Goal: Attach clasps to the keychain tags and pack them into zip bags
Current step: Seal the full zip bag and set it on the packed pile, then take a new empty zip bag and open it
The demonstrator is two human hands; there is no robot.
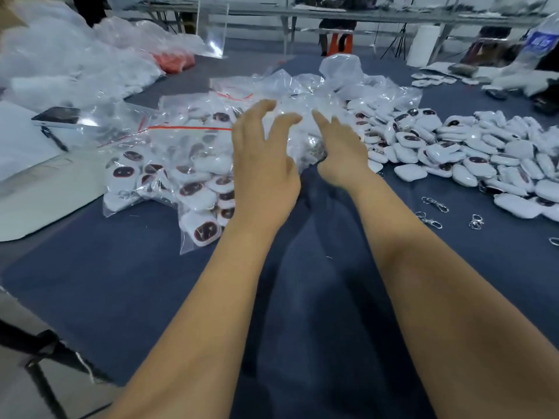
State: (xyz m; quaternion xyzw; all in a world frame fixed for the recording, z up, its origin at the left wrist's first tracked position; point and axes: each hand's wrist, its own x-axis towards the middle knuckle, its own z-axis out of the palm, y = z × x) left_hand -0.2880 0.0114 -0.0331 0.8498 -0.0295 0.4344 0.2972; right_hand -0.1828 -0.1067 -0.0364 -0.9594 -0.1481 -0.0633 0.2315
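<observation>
Keychain tags [472,152] are lying heaped just right of the right hand [341,152] while both hands, left hand [263,164] included, are reaching with fingers spread wide toward crumpled zip bags [305,116], risking slippery plastic sliding off or scattering clasps [435,204].

We see a dark blue cloth [121,282] covering the table, and on it white keychain tags [472,152] printed with dark maroon ovals edged in red. The zip bags [181,146] are clear plastic with a thin red line along the seal, the loose clasps [435,204] are shiny silver, and a bundle [174,60] at the far left shows orange-red through its clear wrap. We also note a dark-screened phone [57,116] with a pale edge on a white board [30,182].
</observation>
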